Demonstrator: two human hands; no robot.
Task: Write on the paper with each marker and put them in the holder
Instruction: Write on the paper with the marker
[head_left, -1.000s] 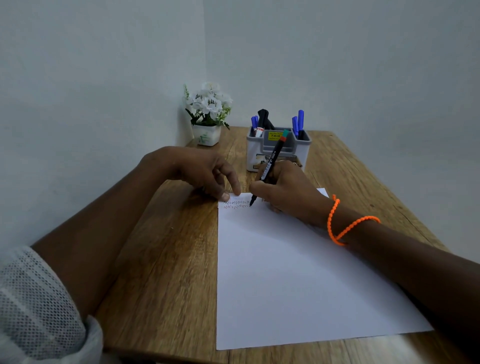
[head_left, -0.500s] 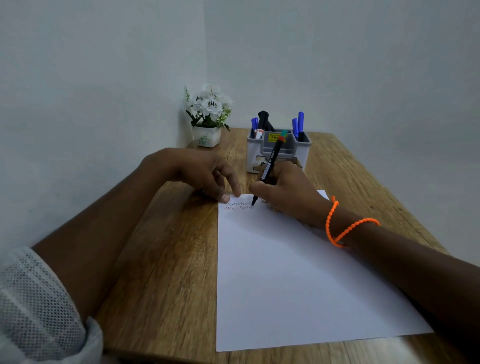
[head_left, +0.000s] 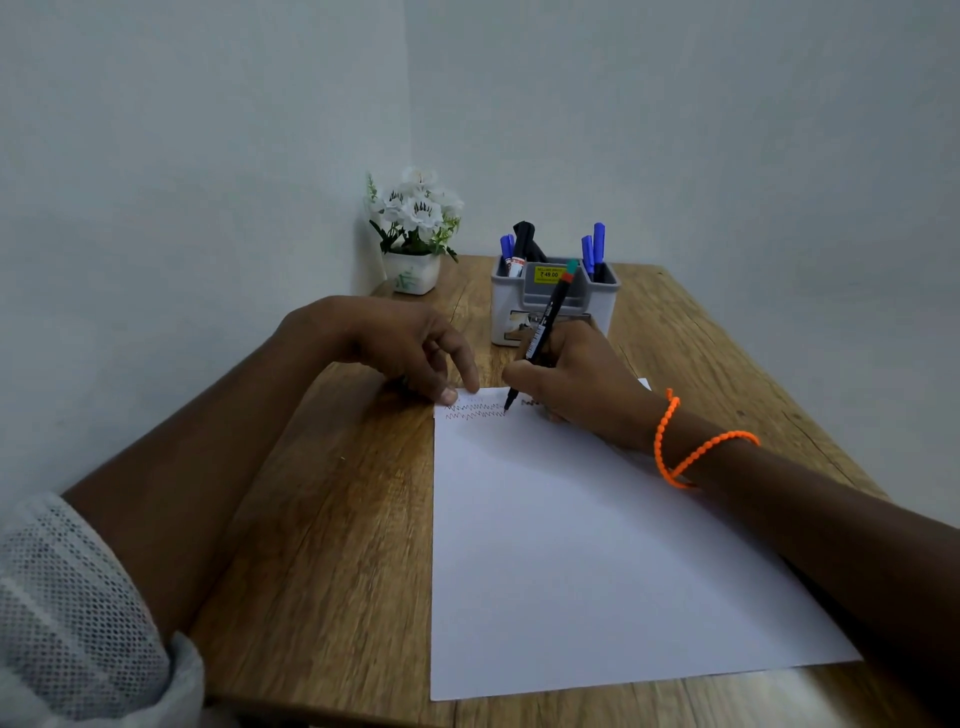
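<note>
Head view looks down over my two forearms onto the bench (head_left: 322, 519). My right hand (head_left: 576, 384) has its fingers (head_left: 519, 371) curled and clamped on a black marker (head_left: 543, 332), pinching the barrel low down. The marker leans up and away toward one o'clock, its teal and red end in front of the holder (head_left: 553, 306), and its tip touches the paper (head_left: 571, 545) near the far left corner, at the end of the lower of two short zigzag lines (head_left: 475, 410). More scribble shows just past the tip, partly hidden under my hand.

My left hand (head_left: 395, 348) sits at nine o'clock from the marker tip. Its fingers are loosely bent and apart, holding nothing, with the fingertips (head_left: 449, 396) pressing down on the paper's far left corner.

At twelve o'clock from my hands stands the grey holder, with a yellow price sticker in its middle. Its left compartment holds a blue-capped marker (head_left: 507, 249) and a black one (head_left: 525, 239); its right compartment holds two blue-capped markers (head_left: 595, 249), all upright or slightly tilted.

At eleven o'clock, in the far corner, a small white pot of white flowers (head_left: 415, 223) stands well apart from the holder.

An orange beaded band (head_left: 691, 447) loops my right wrist, and a white mesh sleeve (head_left: 67, 613) covers my left upper arm. The bench is wood-grained brown, and plain pale walls meet in a corner behind the flowers.
</note>
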